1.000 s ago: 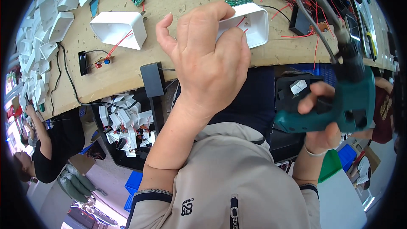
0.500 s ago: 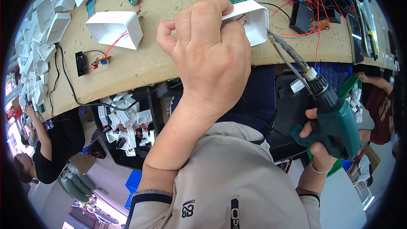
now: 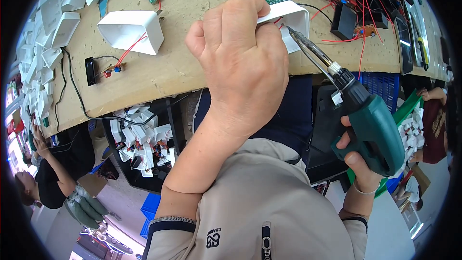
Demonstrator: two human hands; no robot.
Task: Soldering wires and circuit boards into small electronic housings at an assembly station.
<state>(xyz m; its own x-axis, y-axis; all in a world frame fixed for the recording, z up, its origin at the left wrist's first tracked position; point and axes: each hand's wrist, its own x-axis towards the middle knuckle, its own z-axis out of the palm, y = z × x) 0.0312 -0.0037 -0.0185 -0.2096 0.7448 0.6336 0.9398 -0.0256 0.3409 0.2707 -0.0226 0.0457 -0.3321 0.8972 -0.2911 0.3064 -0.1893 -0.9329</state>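
"In the head view, how is the left hand (image 3: 243, 62) posed?"
"Back upward, fingers curled, gripping the white housing (image 3: 297, 17) by its left side."
"And the right hand (image 3: 362, 171)?"
"Wrapped round the teal soldering tool (image 3: 380, 127), tip at the housing's opening, ahead and leftward."

A green soldering iron (image 3: 369, 115) slants, tip at an open white box (image 3: 299, 17).

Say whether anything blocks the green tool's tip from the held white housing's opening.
Nothing visible blocks it: the green tool in the right grip has its tip at the open side of the white housing. The left grip covers the housing's left part, hiding some of the inside; contact inside cannot be told.
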